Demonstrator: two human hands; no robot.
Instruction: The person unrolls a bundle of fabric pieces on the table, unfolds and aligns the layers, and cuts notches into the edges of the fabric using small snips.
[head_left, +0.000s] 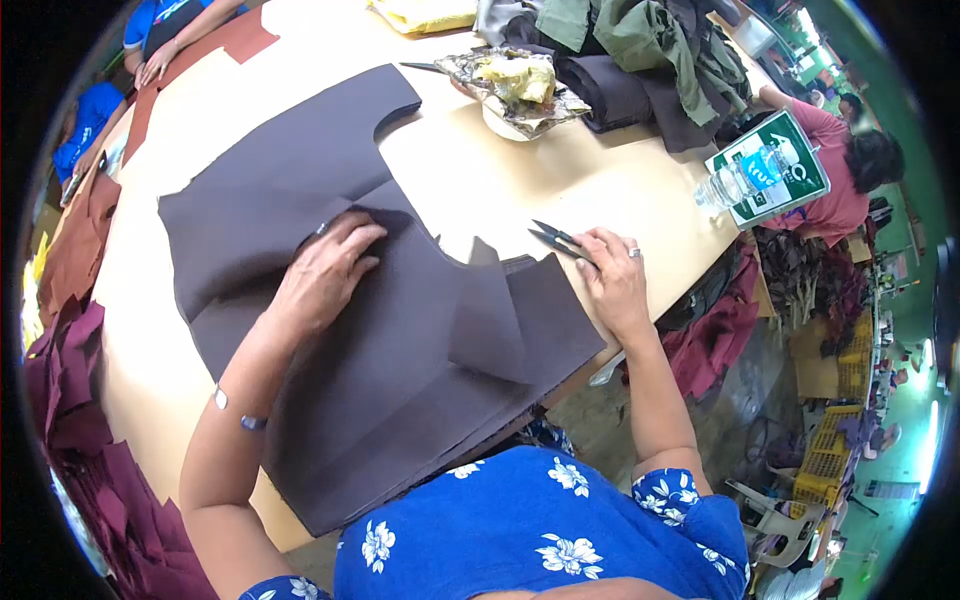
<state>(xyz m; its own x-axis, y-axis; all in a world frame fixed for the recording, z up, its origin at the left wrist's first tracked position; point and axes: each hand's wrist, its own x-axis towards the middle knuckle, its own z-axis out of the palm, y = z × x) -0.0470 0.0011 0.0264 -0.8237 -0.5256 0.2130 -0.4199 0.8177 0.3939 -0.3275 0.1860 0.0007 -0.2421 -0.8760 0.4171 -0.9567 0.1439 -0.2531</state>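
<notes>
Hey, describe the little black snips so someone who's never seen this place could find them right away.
Look at the big pale table with the dark cloth pieces spread on it. Just beyond their right side is the person's right hand, holding the snips. Their two slim points are spread apart, unlike the single dark point beside the crumpled wrapper.

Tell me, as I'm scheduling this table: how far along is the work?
Cutting looks mostly done: the panels have shaped, curved edges. In hand: the right hand holds snips; the left hand touches the panels. Probably left: trimming or sorting, as they lie unevenly layered.
</notes>
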